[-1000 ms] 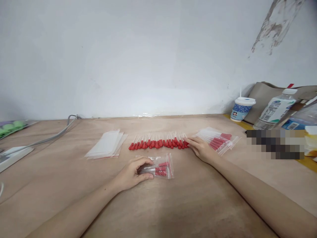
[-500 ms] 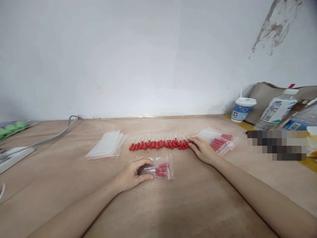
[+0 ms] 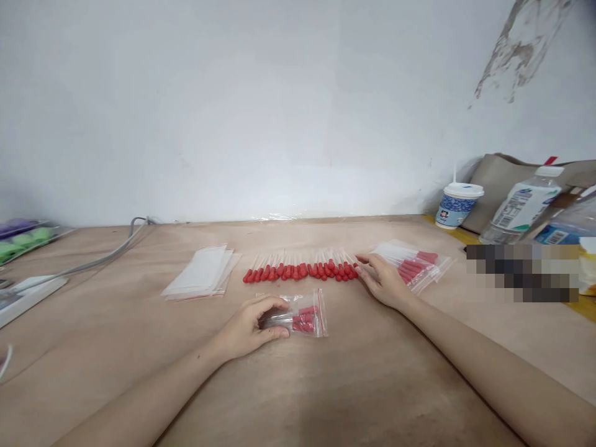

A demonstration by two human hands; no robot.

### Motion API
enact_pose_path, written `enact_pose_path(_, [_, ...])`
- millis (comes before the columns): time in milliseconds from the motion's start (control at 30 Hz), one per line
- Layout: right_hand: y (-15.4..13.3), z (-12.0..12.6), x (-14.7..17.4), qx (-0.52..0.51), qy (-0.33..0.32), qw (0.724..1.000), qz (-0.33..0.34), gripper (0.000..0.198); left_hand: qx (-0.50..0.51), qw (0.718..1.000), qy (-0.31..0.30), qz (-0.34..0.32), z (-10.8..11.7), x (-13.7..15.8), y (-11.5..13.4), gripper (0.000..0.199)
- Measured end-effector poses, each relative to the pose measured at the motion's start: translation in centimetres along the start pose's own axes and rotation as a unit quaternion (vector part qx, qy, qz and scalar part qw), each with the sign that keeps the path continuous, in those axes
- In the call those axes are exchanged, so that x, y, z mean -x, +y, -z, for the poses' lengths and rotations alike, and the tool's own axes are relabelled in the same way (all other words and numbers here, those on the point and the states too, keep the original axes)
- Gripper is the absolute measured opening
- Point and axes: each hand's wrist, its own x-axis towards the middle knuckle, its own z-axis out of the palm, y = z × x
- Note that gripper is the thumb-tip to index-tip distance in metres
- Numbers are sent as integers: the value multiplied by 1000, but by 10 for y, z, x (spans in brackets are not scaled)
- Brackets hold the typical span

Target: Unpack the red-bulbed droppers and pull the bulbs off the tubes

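A zip bag (image 3: pixel 321 316) of clear plastic lies flat in front of me, with several red-bulbed droppers (image 3: pixel 303 321) inside. Around its left end curl the fingers and thumb of my left hand (image 3: pixel 254 323), gripping it against the table. Beyond the bag runs a row of loose droppers (image 3: pixel 298 271), red bulbs toward me and thin pale stems pointing away. At the right end of this row is my right hand (image 3: pixel 382 280), palm down, thumb and fingers apart, fingertips beside the last bulb. It appears to hold nothing.
Flat empty bags (image 3: pixel 200 273) are stacked left of the row. Filled bags (image 3: pixel 414 264) lie just beyond my right hand. Farther right stand a paper cup (image 3: pixel 459 205), a plastic bottle (image 3: pixel 526 208) and a grey bag (image 3: pixel 487 186). A cable (image 3: pixel 102 257) and power strip (image 3: pixel 32 295) are at left.
My right hand has shifted slightly right, along the end of the dropper row. The left hand and the zip bag under it have stayed in place.
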Motion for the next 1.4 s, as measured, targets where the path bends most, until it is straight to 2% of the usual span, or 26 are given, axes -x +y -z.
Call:
enact_pose_path(100, [-24,5,2,-11,31,999,26,16,-6,1000,-6,13,1,1,1,39])
enact_pose_path(200, [-55,3,5,-66,-58,995,51,12,-3,1000,-25,14,4,1,3,42])
enact_pose_path(300, [-82,-4,9,-135,-139,979,65,11,0,999,-48,-10,6,0,7,45])
enact_pose_path(433, [-101,-12,9,-175,-193,965,38,15,-9,997,-72,-35,6,-1,10,36])
enact_pose_path(567, [-105,-15,9,-160,-213,964,-10,33,-23,994,-93,-56,4,-2,11,36])
enact_pose_path(667, [-107,-16,8,-135,-239,961,-28,38,-32,993,-98,-63,4,-3,12,39])
enact_pose_path(800, [-112,-18,6,-110,-262,957,-55,34,-43,992,-94,-66,5,-3,13,46])
enact_pose_path(933, [-115,-17,5,-103,-269,956,-60,23,-28,993,-96,-64,5,-2,11,47])
enact_pose_path(1067, [-116,-8,2,-126,-291,945,-79,17,-11,994,-90,-59,4,-2,10,46])
enact_pose_path(1233, [-111,-2,-1,-162,-314,931,-97,22,-22,992,-104,-68,5,-3,14,43])
enact_pose_path(1400, [-96,-11,2,-273,-317,894,-157,30,-70,987,-132,-66,7,-1,16,55])
